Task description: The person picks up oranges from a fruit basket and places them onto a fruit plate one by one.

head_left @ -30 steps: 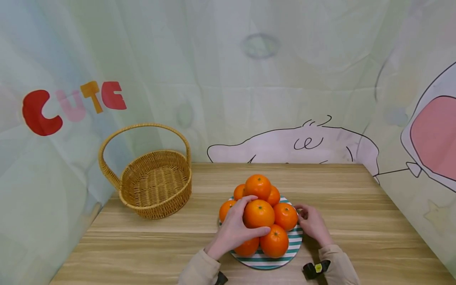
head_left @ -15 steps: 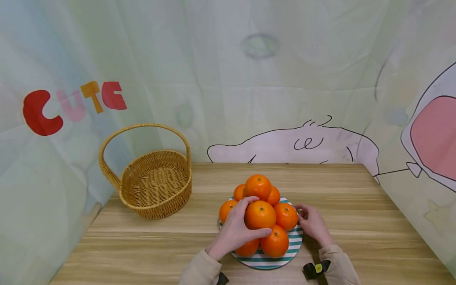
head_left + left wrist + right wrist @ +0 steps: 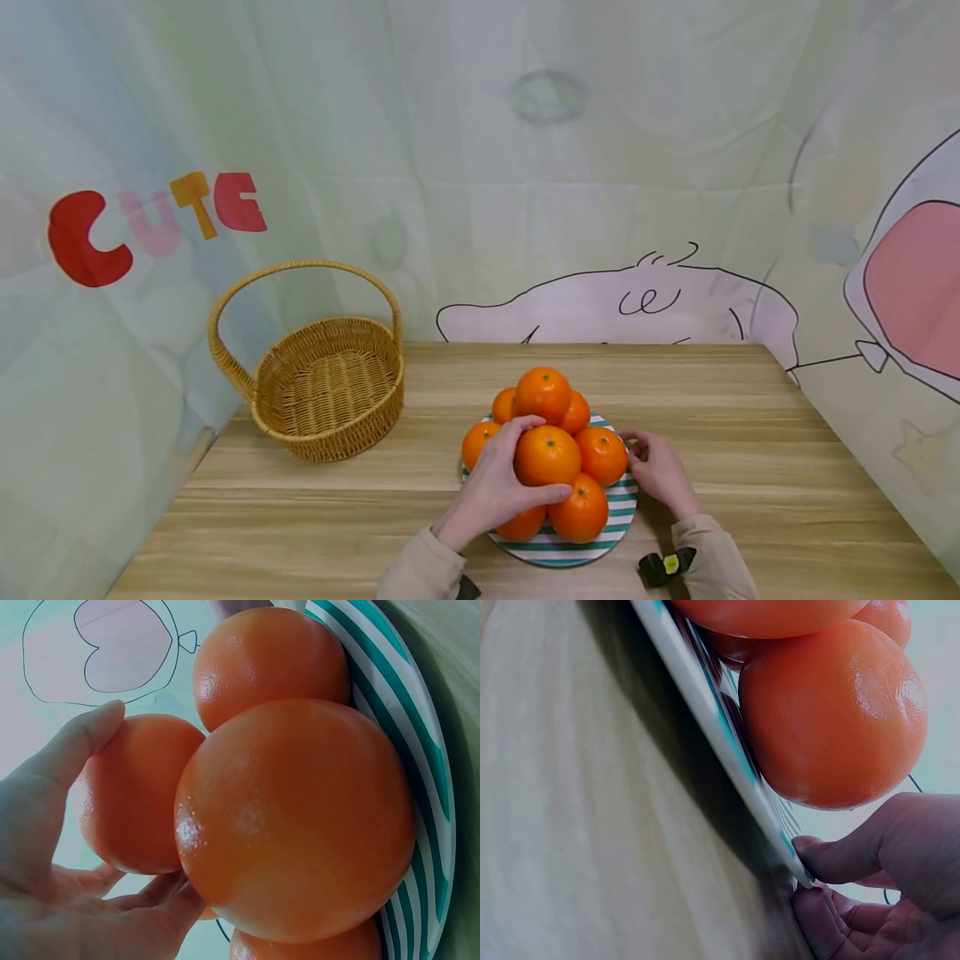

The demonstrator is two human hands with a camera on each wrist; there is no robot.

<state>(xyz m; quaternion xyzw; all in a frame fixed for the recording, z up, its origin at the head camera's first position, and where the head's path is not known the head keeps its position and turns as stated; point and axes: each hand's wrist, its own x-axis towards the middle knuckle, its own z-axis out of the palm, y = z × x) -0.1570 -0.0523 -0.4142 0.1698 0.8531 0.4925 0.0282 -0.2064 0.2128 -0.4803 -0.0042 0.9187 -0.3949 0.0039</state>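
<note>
A round plate point(image 3: 558, 553) with green and white stripes bears a pile of oranges, one point(image 3: 543, 395) raised at the back and others around the sides. My left hand point(image 3: 491, 487) holds an upper orange point(image 3: 550, 455) at the front of the pile, fingers behind it and thumb at its near side. In the left wrist view this orange point(image 3: 135, 802) sits between thumb and fingers, beside a larger-looking orange point(image 3: 296, 821). At the plate's right side, my right hand point(image 3: 662, 475) pinches the rim point(image 3: 731, 746) between thumb and fingers, below a nearby orange point(image 3: 832, 712).
A wicker basket point(image 3: 327, 446) with a tall arched handle stands at the back left of the wooden table point(image 3: 300, 533). Its visible inside holds nothing. Behind the table hangs a printed curtain point(image 3: 480, 208).
The orange in my left hand has shifted very slightly right and toward me, mostly in the first half second. My right hand, the plate and the basket look still.
</note>
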